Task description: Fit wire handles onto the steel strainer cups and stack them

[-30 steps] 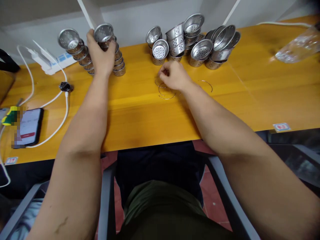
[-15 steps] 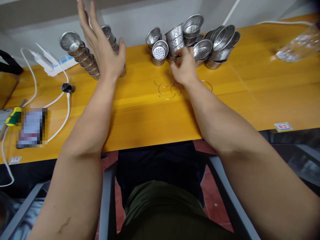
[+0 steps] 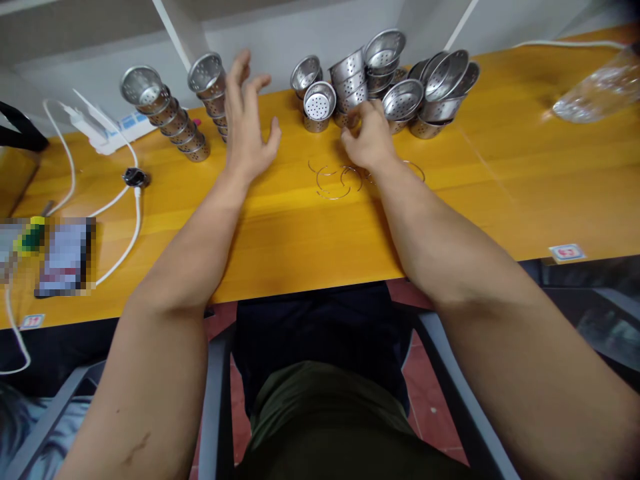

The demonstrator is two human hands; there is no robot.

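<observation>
My left hand [image 3: 249,127] hovers open with fingers spread, just right of a leaning stack of perforated metal cups [image 3: 212,87]. A second leaning stack [image 3: 163,110] lies further left. My right hand [image 3: 367,139] reaches into the loose pile of metal cups [image 3: 395,83] at the back of the yellow table [image 3: 300,227], fingers curled at a cup at the pile's front edge; I cannot see whether it grips one. Several thin wire rings [image 3: 336,180] lie on the table just in front of that hand.
A white power strip [image 3: 107,127] and white cables [image 3: 127,220] with a black plug [image 3: 134,177] sit at the left. A blurred phone [image 3: 65,257] lies near the left edge. A crumpled clear plastic bag [image 3: 597,90] lies at far right. A grey wall backs the table.
My left hand let go of the cup stack, opened and swung right toward the middle. My right hand left the wire rings and moved up to the cup pile.
</observation>
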